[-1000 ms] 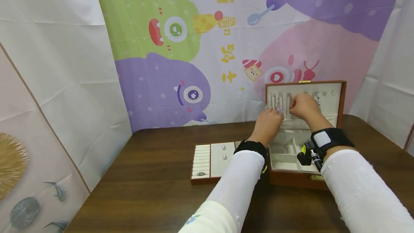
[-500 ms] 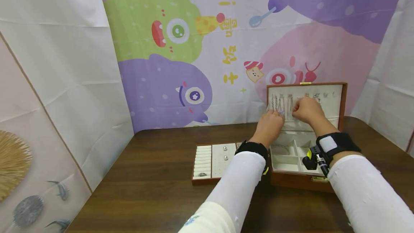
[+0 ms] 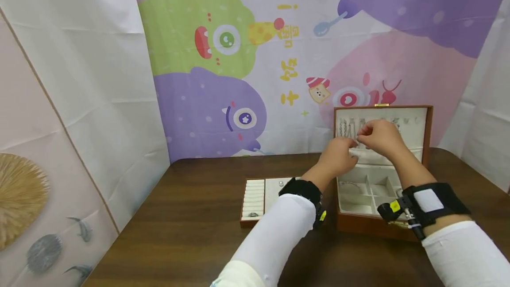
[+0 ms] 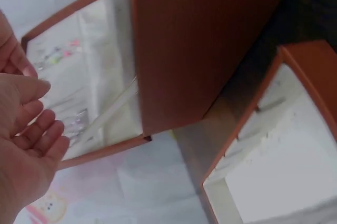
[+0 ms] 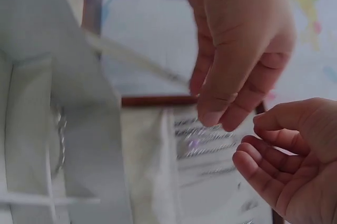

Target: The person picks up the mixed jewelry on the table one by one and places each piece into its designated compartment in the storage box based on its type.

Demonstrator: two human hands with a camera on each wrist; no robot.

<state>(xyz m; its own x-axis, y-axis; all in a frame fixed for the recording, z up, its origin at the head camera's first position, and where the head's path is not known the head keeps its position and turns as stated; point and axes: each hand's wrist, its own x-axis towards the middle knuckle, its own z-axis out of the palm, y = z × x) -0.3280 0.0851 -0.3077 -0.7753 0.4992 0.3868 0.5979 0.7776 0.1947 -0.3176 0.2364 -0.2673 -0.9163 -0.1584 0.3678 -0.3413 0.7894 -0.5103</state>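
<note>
My left hand (image 3: 338, 156) is in front of the raised lid of a brown jewelry box (image 3: 427, 141), at its left part. Its fingers look loosely curled in the left wrist view, with nothing visible between them. Close beside it is my right hand (image 3: 380, 136), thumb and fingers bent toward the left hand and a gap between them; I see nothing in it in the right wrist view (image 5: 300, 155). Behind the hands, silver necklaces (image 5: 205, 142), one with a purple pendant (image 5: 194, 144), hang on the cream lid lining. Whether the fingertips touch the chains is not clear.
Left of the box lies a jewelry tray (image 3: 255, 196) with ring rolls, a ring (image 3: 253, 215) and a pearl earring (image 3: 281, 184). A silver bracelet (image 3: 350, 184) lies in one box compartment. All stand on a dark wooden table (image 3: 191, 216), before a cartoon backdrop (image 3: 223, 114).
My left hand has moved a little lower, its fingers loosening from the necklaces. The right hand's fingers have spread slightly apart. The head view has shifted a little left.
</note>
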